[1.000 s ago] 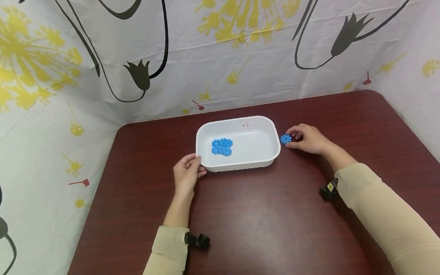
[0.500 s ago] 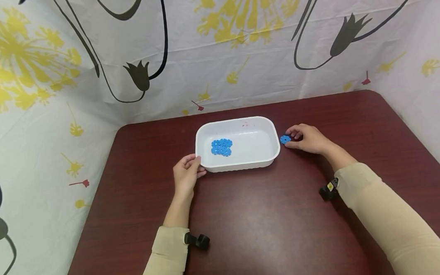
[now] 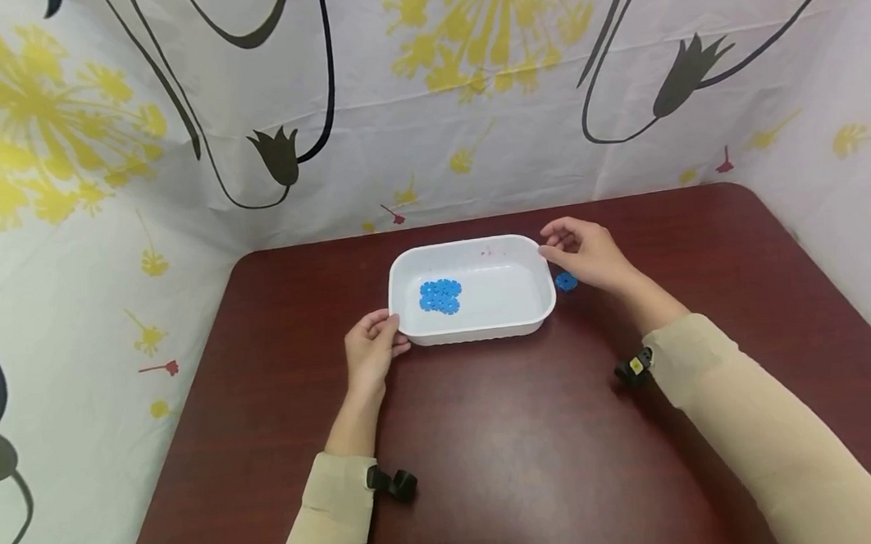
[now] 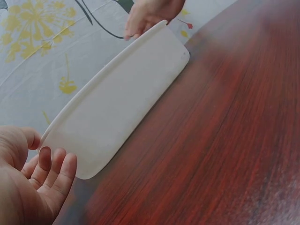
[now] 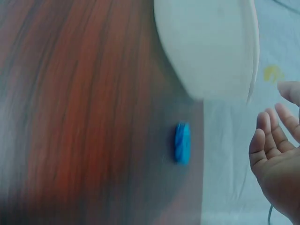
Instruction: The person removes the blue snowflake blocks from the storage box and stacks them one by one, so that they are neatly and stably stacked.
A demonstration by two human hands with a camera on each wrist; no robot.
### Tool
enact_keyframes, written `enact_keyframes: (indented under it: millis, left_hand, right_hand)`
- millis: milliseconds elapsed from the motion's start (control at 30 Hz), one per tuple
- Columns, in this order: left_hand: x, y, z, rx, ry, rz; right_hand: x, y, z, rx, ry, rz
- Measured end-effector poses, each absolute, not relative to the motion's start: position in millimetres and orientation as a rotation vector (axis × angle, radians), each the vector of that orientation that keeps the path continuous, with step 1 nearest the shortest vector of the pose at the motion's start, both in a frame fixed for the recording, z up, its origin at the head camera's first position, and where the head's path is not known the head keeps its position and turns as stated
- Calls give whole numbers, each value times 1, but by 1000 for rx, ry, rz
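A white plastic tray sits on the table, with several blue snowflake-shaped discs grouped in its left half. My left hand grips the tray's left front corner, thumb at the rim and fingers against the outer wall. Just above the right back corner hovers my right hand, its fingers loosely bent and nothing between them; the right wrist view shows it apart from the tray. Below that hand, outside the tray's right end, lies another blue piece. From the side it looks thick, like stacked discs.
The dark red wooden table extends around the tray. A white patterned cloth hangs close behind the table's back edge and along both sides.
My right hand has let go of the blue piece beside the tray and moved up and left towards the right back corner. My left hand keeps its hold.
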State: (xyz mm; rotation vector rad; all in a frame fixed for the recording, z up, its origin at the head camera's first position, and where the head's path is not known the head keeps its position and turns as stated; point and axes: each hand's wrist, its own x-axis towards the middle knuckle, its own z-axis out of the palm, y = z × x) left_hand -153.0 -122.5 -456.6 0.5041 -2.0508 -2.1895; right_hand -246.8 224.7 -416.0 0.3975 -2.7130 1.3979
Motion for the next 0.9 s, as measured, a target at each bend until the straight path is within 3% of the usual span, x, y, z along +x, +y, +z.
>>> enact_keyframes:
  millis: [900]
  left_hand:
    - [-155,-122,-457,507,-2017,-2205]
  right_hand:
    - [-251,130,-419,614,-2689,1535]
